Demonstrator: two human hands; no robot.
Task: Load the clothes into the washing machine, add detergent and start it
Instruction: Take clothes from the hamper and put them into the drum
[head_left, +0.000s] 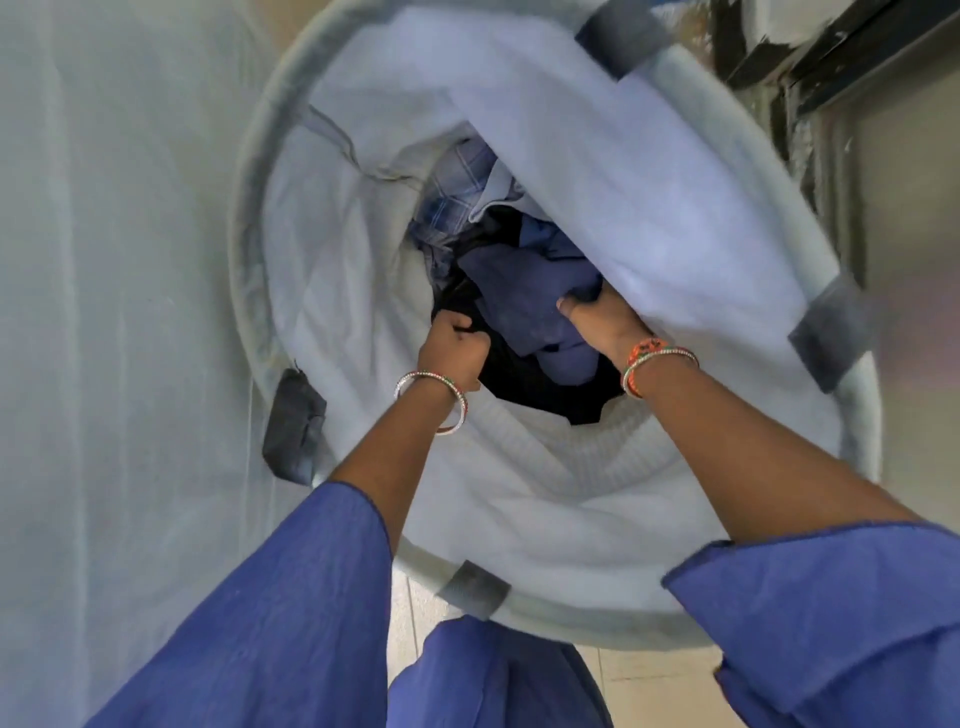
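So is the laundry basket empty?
No, the basket has clothes at the bottom, and the left hand and right hand are grabbing them.

No readable text, labels, brands or numbers anywhere, none on the round white fabric laundry hamper (270, 322), none on the clothes inside it

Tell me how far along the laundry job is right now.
Nothing looks finished. In hand: both hands reach into the white laundry hamper; the left hand is fisted on a black garment, the right hand grips a blue garment. A plaid garment remains inside. Left: loading, detergent, starting; no washer or detergent is identifiable.
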